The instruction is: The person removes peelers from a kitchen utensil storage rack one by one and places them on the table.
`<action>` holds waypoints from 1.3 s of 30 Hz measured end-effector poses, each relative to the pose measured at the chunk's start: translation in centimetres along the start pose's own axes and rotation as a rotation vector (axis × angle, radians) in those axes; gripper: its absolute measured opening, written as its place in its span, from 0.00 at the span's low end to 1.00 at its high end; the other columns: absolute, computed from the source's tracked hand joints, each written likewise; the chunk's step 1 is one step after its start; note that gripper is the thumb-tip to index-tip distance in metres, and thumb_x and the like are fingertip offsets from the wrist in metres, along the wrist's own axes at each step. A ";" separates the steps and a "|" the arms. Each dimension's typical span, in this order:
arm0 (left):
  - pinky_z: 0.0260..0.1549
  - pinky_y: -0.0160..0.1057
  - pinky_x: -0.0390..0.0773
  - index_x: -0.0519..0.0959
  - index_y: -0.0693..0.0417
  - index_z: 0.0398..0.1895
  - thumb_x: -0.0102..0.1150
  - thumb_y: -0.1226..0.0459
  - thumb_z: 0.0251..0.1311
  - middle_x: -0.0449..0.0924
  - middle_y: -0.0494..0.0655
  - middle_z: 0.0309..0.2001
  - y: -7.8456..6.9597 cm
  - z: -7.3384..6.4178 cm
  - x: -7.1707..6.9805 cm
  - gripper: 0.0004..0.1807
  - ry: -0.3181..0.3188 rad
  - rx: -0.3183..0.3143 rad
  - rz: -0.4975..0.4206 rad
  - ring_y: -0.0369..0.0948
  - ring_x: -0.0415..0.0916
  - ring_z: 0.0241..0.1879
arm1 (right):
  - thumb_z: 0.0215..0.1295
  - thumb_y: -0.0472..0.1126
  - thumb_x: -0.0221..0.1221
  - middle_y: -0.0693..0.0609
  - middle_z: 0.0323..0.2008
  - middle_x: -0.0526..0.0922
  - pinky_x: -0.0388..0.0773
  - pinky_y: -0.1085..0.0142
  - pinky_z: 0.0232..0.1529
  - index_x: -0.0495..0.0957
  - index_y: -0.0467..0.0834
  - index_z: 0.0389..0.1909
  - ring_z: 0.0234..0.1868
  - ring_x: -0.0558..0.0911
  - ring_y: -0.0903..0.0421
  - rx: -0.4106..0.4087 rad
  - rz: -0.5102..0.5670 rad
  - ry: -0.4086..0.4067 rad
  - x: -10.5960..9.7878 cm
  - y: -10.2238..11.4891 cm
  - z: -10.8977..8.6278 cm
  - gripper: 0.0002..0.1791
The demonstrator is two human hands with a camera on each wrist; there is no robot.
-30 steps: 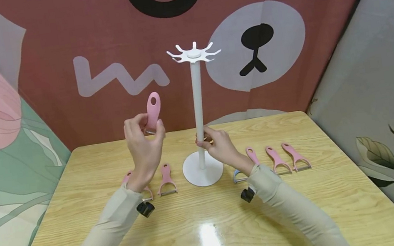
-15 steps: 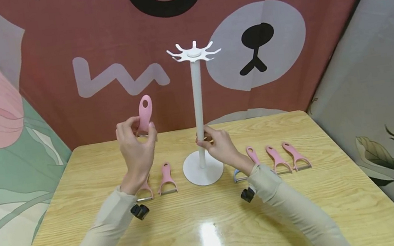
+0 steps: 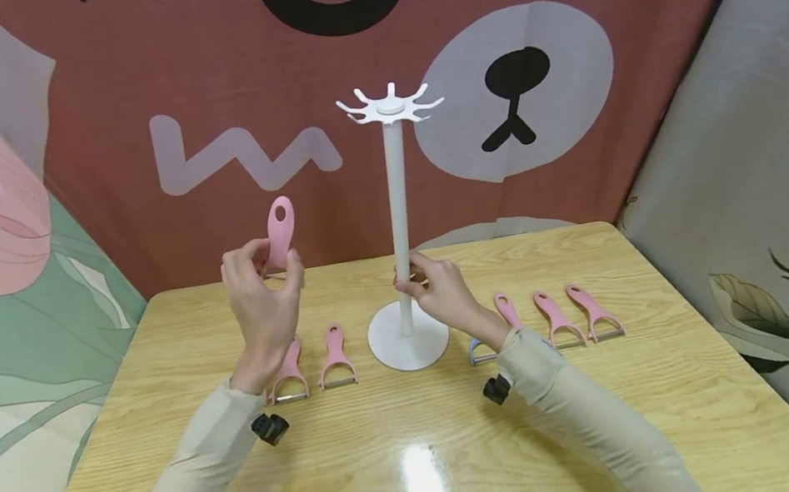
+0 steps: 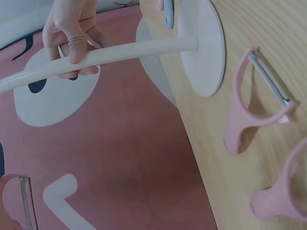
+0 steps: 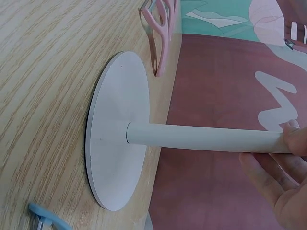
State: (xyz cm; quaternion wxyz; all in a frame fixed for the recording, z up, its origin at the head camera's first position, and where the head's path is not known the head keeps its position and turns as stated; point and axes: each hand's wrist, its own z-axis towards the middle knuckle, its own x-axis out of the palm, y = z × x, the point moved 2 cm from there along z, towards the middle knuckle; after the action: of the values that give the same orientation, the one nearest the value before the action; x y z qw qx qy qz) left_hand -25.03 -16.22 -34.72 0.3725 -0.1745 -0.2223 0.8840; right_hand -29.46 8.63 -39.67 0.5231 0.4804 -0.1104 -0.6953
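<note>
In the head view my left hand (image 3: pixel 261 294) pinches a pink Y-shaped peeler (image 3: pixel 281 230) and holds it up above the table, its holed handle pointing upward. The peeler's blade end is mostly behind the fingers there; its blade (image 4: pixel 28 203) shows at the lower left of the left wrist view. My right hand (image 3: pixel 442 290) grips the lower post of a white stand (image 3: pixel 396 187), thumb and fingers around it. The stand is upright on its round base (image 5: pixel 117 129). A ring of white hooks (image 3: pixel 390 108) tops the post, with nothing hanging from it.
Left of the base lie two pink peelers, one (image 3: pixel 335 355) nearer the stand and another (image 3: pixel 290 374) beside it. To the right lie a peeler with a blue head (image 3: pixel 481 351), partly behind the right wrist, and two pink peelers (image 3: pixel 560 319) (image 3: pixel 593 310). Printed cloth (image 3: pixel 211 70) hangs behind the table.
My left hand has moved left and slightly down with the peeler, away from the stand. The right hand keeps its grip on the post.
</note>
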 end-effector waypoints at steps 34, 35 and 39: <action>0.38 0.49 0.64 0.76 0.71 0.47 0.64 0.66 0.60 0.72 0.63 0.38 4.9 -1.8 -4.7 0.18 0.030 -0.045 0.182 0.58 0.68 0.39 | 0.65 0.35 0.65 0.49 0.33 0.88 0.85 0.60 0.36 0.79 0.40 0.41 0.35 0.88 0.51 0.000 0.009 -0.010 0.3 -0.6 0.0 0.06; 0.38 0.49 0.64 0.76 0.71 0.47 0.64 0.66 0.60 0.72 0.64 0.38 5.0 -1.9 -4.8 0.18 0.035 -0.048 0.190 0.58 0.68 0.39 | 0.65 0.35 0.65 0.49 0.34 0.88 0.85 0.59 0.36 0.79 0.39 0.41 0.36 0.88 0.51 -0.003 0.010 -0.009 0.3 -0.6 0.0 0.06; 0.39 0.51 0.64 0.77 0.70 0.47 0.64 0.66 0.59 0.72 0.64 0.38 5.6 -2.3 -5.5 0.17 0.054 -0.067 0.219 0.59 0.68 0.39 | 0.66 0.35 0.64 0.49 0.34 0.88 0.85 0.59 0.37 0.79 0.40 0.41 0.36 0.88 0.51 -0.007 0.009 -0.007 0.2 -0.6 0.1 0.06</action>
State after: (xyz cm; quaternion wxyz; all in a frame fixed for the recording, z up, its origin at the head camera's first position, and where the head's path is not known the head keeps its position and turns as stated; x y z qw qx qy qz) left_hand -23.57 -23.15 -38.85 0.2736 -0.2337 -0.2212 0.9064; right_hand -29.89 8.68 -40.17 0.5277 0.4756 -0.1117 -0.6949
